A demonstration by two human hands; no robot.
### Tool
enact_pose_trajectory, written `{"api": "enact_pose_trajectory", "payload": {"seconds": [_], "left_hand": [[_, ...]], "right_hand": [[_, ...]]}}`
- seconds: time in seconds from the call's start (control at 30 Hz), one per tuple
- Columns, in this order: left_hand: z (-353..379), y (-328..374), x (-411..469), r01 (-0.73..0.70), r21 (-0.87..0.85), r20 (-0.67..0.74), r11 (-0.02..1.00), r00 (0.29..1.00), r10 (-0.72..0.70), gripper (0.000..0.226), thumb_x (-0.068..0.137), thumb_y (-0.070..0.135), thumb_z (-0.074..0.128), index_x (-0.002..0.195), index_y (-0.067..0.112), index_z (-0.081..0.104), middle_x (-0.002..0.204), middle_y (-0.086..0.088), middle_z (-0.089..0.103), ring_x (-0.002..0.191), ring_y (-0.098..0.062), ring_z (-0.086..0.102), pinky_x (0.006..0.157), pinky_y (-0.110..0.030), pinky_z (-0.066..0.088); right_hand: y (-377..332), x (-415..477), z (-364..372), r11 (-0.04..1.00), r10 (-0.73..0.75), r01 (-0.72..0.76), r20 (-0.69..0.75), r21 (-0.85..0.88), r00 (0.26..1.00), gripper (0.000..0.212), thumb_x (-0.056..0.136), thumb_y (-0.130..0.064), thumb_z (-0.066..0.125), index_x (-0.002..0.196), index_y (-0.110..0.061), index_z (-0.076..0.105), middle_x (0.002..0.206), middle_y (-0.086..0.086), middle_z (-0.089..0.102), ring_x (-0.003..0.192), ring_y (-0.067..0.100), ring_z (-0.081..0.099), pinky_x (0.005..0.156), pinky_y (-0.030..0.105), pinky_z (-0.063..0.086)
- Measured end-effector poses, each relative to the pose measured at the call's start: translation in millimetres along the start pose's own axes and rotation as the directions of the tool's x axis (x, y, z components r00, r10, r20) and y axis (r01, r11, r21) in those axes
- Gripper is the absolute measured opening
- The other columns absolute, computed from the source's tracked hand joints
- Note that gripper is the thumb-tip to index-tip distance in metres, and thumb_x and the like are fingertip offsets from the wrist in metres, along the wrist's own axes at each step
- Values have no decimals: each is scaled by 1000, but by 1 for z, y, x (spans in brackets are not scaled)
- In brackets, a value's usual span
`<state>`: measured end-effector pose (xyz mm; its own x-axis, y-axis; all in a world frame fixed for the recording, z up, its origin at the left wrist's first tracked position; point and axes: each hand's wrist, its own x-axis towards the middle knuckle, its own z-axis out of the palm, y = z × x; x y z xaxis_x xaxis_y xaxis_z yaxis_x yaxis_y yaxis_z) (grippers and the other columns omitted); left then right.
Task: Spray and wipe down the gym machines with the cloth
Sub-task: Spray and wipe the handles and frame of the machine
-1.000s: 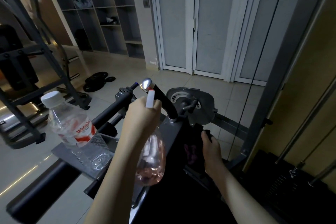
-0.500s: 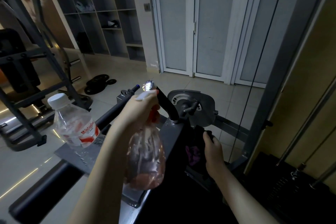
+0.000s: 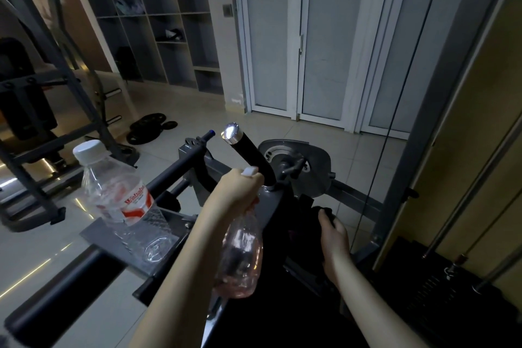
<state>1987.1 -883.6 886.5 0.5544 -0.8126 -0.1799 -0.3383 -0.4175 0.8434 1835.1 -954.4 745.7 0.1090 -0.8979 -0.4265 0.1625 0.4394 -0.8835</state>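
My left hand [image 3: 238, 188] grips the head of a clear pink spray bottle [image 3: 241, 256], whose body hangs down below my wrist. The bottle's white nozzle sits close to the base of the machine's black handle [image 3: 250, 154], which ends in a chrome cap. My right hand [image 3: 333, 234] holds a dark cloth [image 3: 324, 210] pressed against the dark grey frame of the gym machine [image 3: 296, 169], just right of the handle. The cloth is hard to make out in the shadow.
A clear water bottle [image 3: 118, 195] with a white cap stands on a grey metal plate [image 3: 96, 234] at my left. Weight plates [image 3: 151, 127] lie on the tiled floor. A cable and steel guide rods [image 3: 480, 186] rise at the right above a weight stack.
My left hand has lowered the spray bottle from level with the handle's cap down to the handle's base. My right hand stays on the cloth.
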Motion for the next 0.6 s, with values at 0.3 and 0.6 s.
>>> {"api": "enact_pose_trajectory", "payload": {"seconds": [0.3, 0.6], "left_hand": [[-17, -1, -16, -125, -104, -108, 987, 988, 114, 22, 88, 22, 47, 69, 12, 48, 62, -9, 54, 55, -21, 47, 52, -27, 38], [-30, -18, -40, -290, -203, -232, 935, 942, 242, 30, 93, 24, 45, 82, -4, 42, 74, -9, 43, 63, -18, 39, 56, -33, 36]], "right_hand": [[-9, 5, 12, 1000, -23, 22, 77, 17, 997, 53, 87, -52, 56, 128, -20, 50, 122, 7, 60, 110, 30, 58, 97, 48, 46], [-97, 2, 86, 955, -295, 286, 138, 85, 945, 35, 88, -44, 53, 107, -18, 65, 113, 8, 65, 107, 25, 60, 99, 44, 45]]}}
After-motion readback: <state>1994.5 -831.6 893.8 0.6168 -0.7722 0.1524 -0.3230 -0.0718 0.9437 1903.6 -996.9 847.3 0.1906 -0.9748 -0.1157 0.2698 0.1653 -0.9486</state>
